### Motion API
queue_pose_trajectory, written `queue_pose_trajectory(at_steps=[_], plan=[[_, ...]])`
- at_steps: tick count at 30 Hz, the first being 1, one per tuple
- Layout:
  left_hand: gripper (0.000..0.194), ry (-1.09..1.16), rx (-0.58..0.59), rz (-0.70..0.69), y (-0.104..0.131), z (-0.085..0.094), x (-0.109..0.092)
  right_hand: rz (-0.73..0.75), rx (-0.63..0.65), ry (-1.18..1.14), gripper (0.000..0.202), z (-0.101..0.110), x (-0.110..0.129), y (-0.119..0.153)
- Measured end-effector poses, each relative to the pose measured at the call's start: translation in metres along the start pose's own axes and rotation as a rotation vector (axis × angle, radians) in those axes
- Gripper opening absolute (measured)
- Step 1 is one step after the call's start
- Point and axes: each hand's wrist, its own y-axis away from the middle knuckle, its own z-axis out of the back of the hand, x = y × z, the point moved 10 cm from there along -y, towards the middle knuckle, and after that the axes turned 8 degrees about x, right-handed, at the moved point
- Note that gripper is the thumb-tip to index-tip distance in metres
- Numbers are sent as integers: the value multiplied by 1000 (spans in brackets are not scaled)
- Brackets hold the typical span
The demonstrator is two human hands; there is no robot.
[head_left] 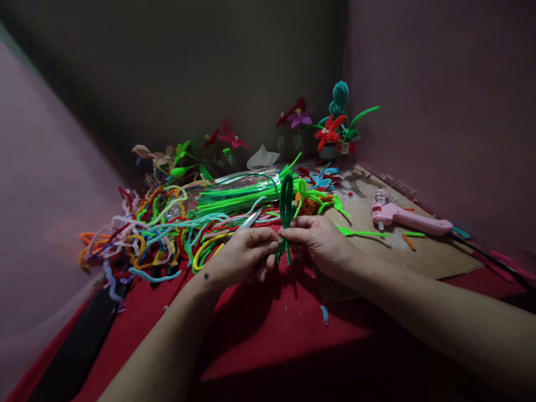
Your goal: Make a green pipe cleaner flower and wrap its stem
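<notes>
Dark green pipe cleaners point(287, 200), bent into tall narrow loops, stand upright between my two hands. My left hand point(247, 254) pinches them low down, near the point where the loops meet. From the other side, the fingertips of my right hand point(320, 240) close on the same spot, thumb and forefinger pressed together. Short green ends hang below the fingers. Just behind my left hand lie scissors point(252, 218) with their blades showing; their handles are hidden. Green pipe cleaners point(238, 195) in a clear bag lie beyond the hands.
A tangle of coloured pipe cleaners point(146, 229) spreads over the left side. On the right, a pink glue gun point(412, 218) rests on a cardboard sheet point(435, 254), its cord trailing right. Finished pipe-cleaner flowers point(330, 133) stand at the back. A black strip point(79, 340) lies at the left edge.
</notes>
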Motion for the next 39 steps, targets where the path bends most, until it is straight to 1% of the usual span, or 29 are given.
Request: queue_pose_trajectory(at_steps=[2,4,6,8,9,12,16,18,20,23,24,25,30,32,34,35,36,37,39], plan=[[20,-191,-112,-81,2,8,-11,-21,-1,-4,23,2,-2,-1],[19,-299,-186,-149,4,11,-19,-40,-1,-18,20,3,-5,-2],[14,-243,-163,-136,2,7,-16,-41,15,-56,18,3,-6,-4],[12,-118,-120,-83,-1,2,-8,-23,33,-114,17,1,-5,-5],[12,-64,-116,-61,-2,0,-6,-12,35,-149,17,1,-4,-5],[13,69,-125,-26,-3,-6,-3,-1,6,-243,18,1,-3,-5],[20,234,-88,-10,-6,-13,-2,-24,-8,-305,19,1,-6,-5],[21,229,-73,0,-5,-10,-1,-33,-32,-329,19,3,-7,-4],[20,184,-86,7,-3,-2,-2,-43,-68,-342,18,6,-8,-4],[21,146,-198,-33,2,15,-6,-36,-85,-336,15,7,-8,-5],[22,144,-231,-45,3,18,-8,-25,-83,-333,15,6,-7,-5],[21,145,-248,-47,4,19,-9,-12,-80,-329,15,6,-6,-5],[18,149,-251,-16,2,8,-7,8,-44,-324,17,3,-5,-4],[20,170,-212,-20,0,2,-6,9,-28,-331,18,1,-4,-4],[23,201,-162,-12,-2,-3,-3,9,-42,-328,20,1,-4,-3],[24,197,-166,-5,-2,-4,-2,7,-53,-322,22,2,-5,-3],[24,168,-197,-2,-1,-1,-2,5,-63,-313,23,2,-6,-3],[23,110,-255,-9,1,3,-4,7,-72,-303,25,3,-6,-2],[19,-69,-394,-58,8,11,-13,22,-88,-292,27,4,-6,-2]])
